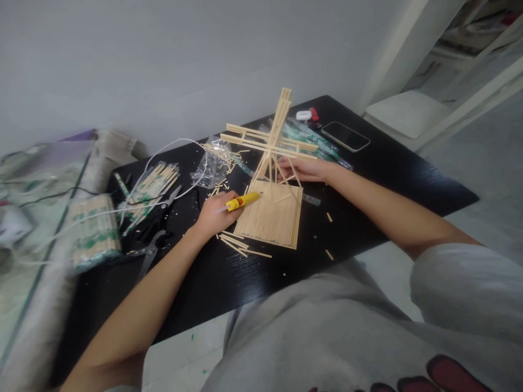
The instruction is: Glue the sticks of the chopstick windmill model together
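Observation:
A windmill model of pale wooden sticks stands on a flat stick base in the middle of a black table. My left hand is closed round a yellow glue tube, its tip lying over the base's left edge. My right hand reaches in from the right and holds the thin upright sticks at the foot of the windmill's tower, fingers pinched on them.
Loose cut sticks lie by the base. Packs of wrapped chopsticks, scissors, a white cable and a plastic bag sit left. A phone lies at the far right corner. Grey-clothed knees fill the foreground.

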A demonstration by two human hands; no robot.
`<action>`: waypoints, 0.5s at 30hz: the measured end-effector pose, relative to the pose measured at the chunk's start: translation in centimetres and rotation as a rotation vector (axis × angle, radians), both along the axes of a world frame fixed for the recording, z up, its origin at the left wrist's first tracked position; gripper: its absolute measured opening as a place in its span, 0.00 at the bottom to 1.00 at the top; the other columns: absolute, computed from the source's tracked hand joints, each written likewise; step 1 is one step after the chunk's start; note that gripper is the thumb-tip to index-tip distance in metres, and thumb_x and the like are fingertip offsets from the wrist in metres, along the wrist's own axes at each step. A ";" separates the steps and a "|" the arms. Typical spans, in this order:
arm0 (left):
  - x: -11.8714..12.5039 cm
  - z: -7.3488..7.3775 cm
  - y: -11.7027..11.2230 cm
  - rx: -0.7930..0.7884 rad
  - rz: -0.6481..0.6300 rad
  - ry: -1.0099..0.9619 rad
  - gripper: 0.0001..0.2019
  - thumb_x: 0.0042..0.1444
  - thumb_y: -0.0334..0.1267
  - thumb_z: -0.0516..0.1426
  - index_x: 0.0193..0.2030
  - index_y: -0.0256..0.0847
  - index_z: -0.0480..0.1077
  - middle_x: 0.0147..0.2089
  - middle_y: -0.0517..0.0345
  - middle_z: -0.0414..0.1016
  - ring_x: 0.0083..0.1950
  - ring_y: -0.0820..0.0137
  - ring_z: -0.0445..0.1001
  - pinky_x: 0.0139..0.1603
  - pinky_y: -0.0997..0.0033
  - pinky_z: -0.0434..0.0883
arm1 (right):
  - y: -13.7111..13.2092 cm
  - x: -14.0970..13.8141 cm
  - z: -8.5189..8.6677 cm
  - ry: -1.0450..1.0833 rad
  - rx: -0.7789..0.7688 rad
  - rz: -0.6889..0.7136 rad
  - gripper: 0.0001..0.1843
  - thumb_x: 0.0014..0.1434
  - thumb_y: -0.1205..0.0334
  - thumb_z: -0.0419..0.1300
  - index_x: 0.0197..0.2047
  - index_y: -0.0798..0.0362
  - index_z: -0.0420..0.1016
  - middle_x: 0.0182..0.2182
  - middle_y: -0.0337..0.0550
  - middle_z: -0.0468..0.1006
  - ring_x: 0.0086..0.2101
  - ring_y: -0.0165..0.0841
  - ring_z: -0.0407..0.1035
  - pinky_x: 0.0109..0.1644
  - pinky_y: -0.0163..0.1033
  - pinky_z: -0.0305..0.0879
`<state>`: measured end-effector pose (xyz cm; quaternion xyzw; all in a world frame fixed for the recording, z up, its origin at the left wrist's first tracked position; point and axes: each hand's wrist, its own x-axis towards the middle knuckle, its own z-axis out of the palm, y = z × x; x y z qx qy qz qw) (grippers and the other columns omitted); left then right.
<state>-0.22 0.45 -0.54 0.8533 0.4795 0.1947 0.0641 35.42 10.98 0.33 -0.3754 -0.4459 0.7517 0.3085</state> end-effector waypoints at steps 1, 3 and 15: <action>0.0 0.0 0.0 -0.006 0.006 0.003 0.08 0.69 0.46 0.63 0.40 0.47 0.77 0.35 0.54 0.82 0.38 0.60 0.82 0.41 0.63 0.72 | 0.0 0.0 0.0 0.002 0.000 0.001 0.12 0.86 0.74 0.65 0.47 0.52 0.82 0.33 0.42 0.86 0.36 0.35 0.84 0.54 0.42 0.92; 0.0 0.2 -0.1 -0.017 0.017 0.013 0.08 0.69 0.47 0.63 0.40 0.47 0.77 0.35 0.54 0.82 0.38 0.60 0.82 0.41 0.63 0.71 | -0.1 -0.1 0.1 0.004 0.002 -0.005 0.13 0.87 0.74 0.64 0.47 0.52 0.82 0.32 0.42 0.85 0.36 0.35 0.84 0.55 0.42 0.92; 0.2 0.2 0.0 0.002 0.004 0.031 0.09 0.71 0.47 0.63 0.42 0.47 0.78 0.34 0.55 0.81 0.38 0.60 0.80 0.40 0.63 0.73 | -0.2 0.2 0.3 -0.029 0.004 -0.013 0.10 0.87 0.74 0.62 0.52 0.52 0.82 0.34 0.41 0.85 0.37 0.35 0.83 0.59 0.44 0.90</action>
